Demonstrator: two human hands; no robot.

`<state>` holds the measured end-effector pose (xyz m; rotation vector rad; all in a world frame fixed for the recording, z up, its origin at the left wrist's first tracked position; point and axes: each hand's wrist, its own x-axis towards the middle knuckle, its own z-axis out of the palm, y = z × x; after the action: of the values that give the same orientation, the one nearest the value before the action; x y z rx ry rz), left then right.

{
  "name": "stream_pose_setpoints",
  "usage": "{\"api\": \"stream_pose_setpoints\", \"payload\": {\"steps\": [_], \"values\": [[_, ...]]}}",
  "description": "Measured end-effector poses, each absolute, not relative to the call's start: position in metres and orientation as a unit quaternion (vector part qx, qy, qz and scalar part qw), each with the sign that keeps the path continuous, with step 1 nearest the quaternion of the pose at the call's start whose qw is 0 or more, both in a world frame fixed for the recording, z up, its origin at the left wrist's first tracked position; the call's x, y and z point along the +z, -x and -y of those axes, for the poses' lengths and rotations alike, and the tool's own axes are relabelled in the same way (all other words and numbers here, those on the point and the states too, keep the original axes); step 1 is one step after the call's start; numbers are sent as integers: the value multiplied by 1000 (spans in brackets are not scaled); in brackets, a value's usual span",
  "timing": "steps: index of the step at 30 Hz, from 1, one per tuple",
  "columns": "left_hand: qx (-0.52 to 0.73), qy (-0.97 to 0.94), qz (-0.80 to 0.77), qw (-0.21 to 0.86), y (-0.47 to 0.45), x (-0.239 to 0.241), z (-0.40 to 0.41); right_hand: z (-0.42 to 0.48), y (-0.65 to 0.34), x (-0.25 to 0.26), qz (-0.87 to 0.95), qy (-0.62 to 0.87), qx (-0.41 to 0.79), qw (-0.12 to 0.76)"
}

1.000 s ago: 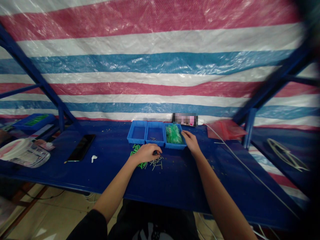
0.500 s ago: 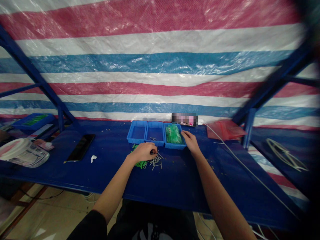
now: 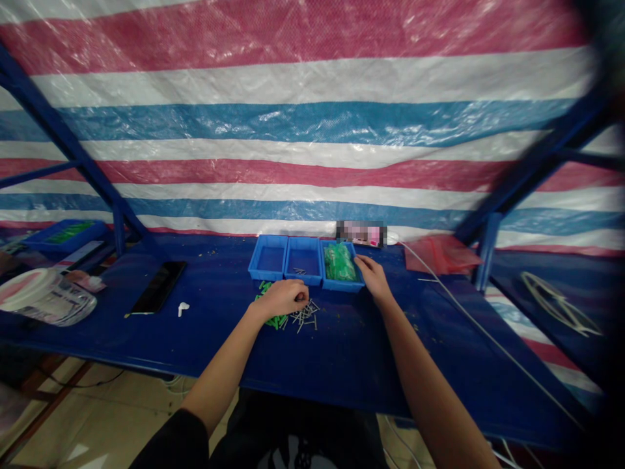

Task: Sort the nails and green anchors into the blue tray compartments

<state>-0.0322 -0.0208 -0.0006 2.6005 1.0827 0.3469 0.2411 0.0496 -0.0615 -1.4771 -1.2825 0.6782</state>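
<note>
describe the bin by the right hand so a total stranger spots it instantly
On the dark blue table, a row of three lighter blue bins stands ahead of the person. Take the rightmost bin, with the right hand at its right side. It alone holds a shiny green heap; the middle bin shows a few thin metal pieces.

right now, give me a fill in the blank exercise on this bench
A few screws lie in the ____ one of three adjoining trays.
The right hand is at the tray whose contents are ____ in colour.
In this view, the phone lies to the ____ of those three.

Missing words: middle; green; left
</note>
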Motion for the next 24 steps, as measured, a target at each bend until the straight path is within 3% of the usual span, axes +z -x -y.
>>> {"api": "stream_pose_setpoints", "payload": {"steps": [11,24], "values": [[224,-841,-356,341,32,6,21,-49,-241,-60,534,613,282,510],[414,-592,-406,559,23,14,18,-49,-241,-61,539,607,278,514]]}}
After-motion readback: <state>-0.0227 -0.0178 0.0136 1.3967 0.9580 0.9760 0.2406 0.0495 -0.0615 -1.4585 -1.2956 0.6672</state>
